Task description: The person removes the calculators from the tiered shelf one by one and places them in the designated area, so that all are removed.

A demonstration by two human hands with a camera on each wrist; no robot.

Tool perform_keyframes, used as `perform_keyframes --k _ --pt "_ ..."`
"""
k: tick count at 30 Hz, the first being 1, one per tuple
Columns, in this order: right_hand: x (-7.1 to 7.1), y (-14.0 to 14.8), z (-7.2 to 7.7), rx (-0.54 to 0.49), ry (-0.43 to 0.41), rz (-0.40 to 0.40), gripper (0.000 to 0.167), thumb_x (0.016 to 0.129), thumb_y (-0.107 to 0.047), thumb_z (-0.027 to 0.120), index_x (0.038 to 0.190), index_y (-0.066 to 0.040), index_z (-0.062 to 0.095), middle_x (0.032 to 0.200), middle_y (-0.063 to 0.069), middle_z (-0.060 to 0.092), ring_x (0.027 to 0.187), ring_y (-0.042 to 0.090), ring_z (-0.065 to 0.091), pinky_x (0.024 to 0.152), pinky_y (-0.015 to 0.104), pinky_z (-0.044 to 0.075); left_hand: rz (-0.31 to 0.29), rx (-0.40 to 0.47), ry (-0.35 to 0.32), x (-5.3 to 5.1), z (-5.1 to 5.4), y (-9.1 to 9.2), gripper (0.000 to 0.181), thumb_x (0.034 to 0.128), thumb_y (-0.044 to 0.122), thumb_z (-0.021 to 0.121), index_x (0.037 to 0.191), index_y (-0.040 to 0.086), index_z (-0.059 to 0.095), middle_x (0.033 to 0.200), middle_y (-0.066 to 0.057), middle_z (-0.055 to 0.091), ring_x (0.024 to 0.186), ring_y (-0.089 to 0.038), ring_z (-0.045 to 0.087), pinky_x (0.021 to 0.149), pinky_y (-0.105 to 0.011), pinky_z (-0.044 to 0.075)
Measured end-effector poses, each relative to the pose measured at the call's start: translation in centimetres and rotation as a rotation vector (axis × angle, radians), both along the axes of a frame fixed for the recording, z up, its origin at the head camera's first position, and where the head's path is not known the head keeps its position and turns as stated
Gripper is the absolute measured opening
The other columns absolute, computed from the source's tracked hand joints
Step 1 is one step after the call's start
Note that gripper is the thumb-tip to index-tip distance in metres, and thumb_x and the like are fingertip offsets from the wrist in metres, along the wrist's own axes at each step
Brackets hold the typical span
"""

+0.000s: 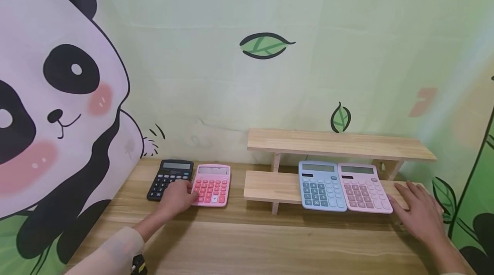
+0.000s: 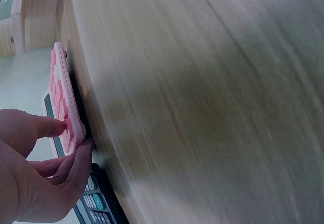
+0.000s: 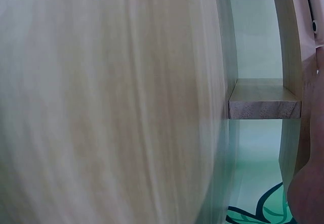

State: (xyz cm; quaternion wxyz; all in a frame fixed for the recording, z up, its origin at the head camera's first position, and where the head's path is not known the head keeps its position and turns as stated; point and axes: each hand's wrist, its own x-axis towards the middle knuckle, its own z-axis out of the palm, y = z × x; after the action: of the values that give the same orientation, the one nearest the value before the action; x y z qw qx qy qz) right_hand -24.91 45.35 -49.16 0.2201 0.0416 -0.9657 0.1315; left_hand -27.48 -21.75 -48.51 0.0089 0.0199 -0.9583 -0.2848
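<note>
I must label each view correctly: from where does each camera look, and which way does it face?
Head: on the head, facing forward and down at the table and wooden shelf; left hand, right hand and left sleeve show.
Left wrist: on that wrist, facing the left hand pinching the coral-keyed calculator.
Right wrist: on that wrist, facing across the table to a shelf support; right hand partly shows.
Shared: head and left wrist show that calculator and the black calculator.
</note>
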Motion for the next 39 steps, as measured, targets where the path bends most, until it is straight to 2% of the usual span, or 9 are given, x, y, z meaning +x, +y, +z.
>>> perform_keyframes --k 5,9,13,18,21,24,30,34,39 --pt "0.0 -0.1 0.0 -0.001 0.002 0.002 0.061 0.108 -0.044 0.054 0.146 0.003 0.053 0.153 0.041 0.039 0.144 0.062 0.029 0.111 0.084 0.02 -0.002 0.004 -0.002 0.0 -0.4 0.2 0.022 0.0961 0.019 0.076 0.106 -0.001 0.074 0.073 -0.004 0.062 0.063 -0.018 0.055 0.053 -0.027 0.043" --pt "-0.1 -0.1 -0.2 -0.002 0.006 0.004 0.061 0.108 -0.044 0.055 0.145 0.003 0.054 0.153 0.041 0.04 0.144 0.062 0.029 0.111 0.084 0.02 -0.011 -0.006 -0.01 0.1 0.0 0.1 0.018 0.0955 0.018 0.076 0.1 0.001 0.074 0.072 -0.004 0.061 0.063 -0.018 0.055 0.053 -0.027 0.043" --pt "-0.2 -0.1 -0.2 -0.003 -0.002 0.002 0.061 0.108 -0.045 0.055 0.146 0.003 0.054 0.153 0.041 0.04 0.145 0.062 0.028 0.112 0.084 0.018 -0.021 -0.014 -0.021 0.4 1.0 0.1 0.016 0.0971 0.017 0.074 0.098 0.001 0.072 0.072 -0.005 0.06 0.062 -0.018 0.054 0.053 -0.027 0.042" --pt "-0.1 0.0 -0.1 -0.003 -0.002 0.003 0.061 0.108 -0.044 0.055 0.146 0.003 0.054 0.152 0.04 0.04 0.145 0.062 0.028 0.112 0.084 0.018 -0.064 -0.023 0.023 0.8 2.8 1.1 0.023 0.0991 0.019 0.074 0.109 -0.001 0.073 0.078 -0.006 0.062 0.066 -0.019 0.056 0.054 -0.029 0.046" --pt "-0.1 0.0 -0.1 -0.001 0.0 0.0 0.061 0.108 -0.044 0.055 0.145 0.004 0.054 0.152 0.041 0.04 0.145 0.062 0.028 0.111 0.084 0.019 -0.109 -0.038 0.085 1.1 3.7 2.4 0.026 0.0975 0.021 0.077 0.111 -0.001 0.075 0.084 -0.005 0.067 0.071 -0.017 0.059 0.059 -0.029 0.052" --pt "0.1 0.0 -0.1 -0.001 -0.01 -0.005 0.062 0.108 -0.045 0.054 0.146 0.004 0.053 0.152 0.041 0.04 0.145 0.062 0.028 0.11 0.085 0.02 -0.167 -0.029 0.135 1.7 4.5 4.2 0.02 0.0963 0.02 0.079 0.107 0.003 0.076 0.088 -0.003 0.07 0.075 -0.015 0.061 0.065 -0.029 0.057" --pt "0.1 0.1 -0.3 0.006 -0.029 -0.015 0.062 0.108 -0.046 0.055 0.145 0.004 0.053 0.152 0.041 0.04 0.144 0.063 0.028 0.109 0.085 0.021 -0.317 0.063 0.179 4.0 6.0 8.2 0.011 0.0964 0.016 0.078 0.102 0.007 0.076 0.088 0.003 0.07 0.078 -0.01 0.063 0.072 -0.028 0.06" --pt "0.1 0.1 -0.4 0.01 -0.02 -0.018 0.061 0.107 -0.046 0.056 0.144 0.004 0.054 0.151 0.041 0.041 0.143 0.063 0.03 0.109 0.084 0.022 -0.437 0.172 0.157 5.4 5.9 10.4 0.012 0.0981 0.017 0.075 0.105 0.007 0.075 0.091 0.004 0.071 0.083 -0.009 0.065 0.075 -0.027 0.06" --pt "0.0 0.1 0.0 0.013 -0.011 -0.014 0.061 0.108 -0.045 0.055 0.144 0.004 0.054 0.152 0.041 0.041 0.144 0.062 0.029 0.111 0.083 0.021 -0.538 0.316 0.093 6.6 4.4 13.1 0.016 0.0987 0.016 0.075 0.108 0.003 0.074 0.096 0.001 0.072 0.088 -0.012 0.068 0.08 -0.026 0.061"
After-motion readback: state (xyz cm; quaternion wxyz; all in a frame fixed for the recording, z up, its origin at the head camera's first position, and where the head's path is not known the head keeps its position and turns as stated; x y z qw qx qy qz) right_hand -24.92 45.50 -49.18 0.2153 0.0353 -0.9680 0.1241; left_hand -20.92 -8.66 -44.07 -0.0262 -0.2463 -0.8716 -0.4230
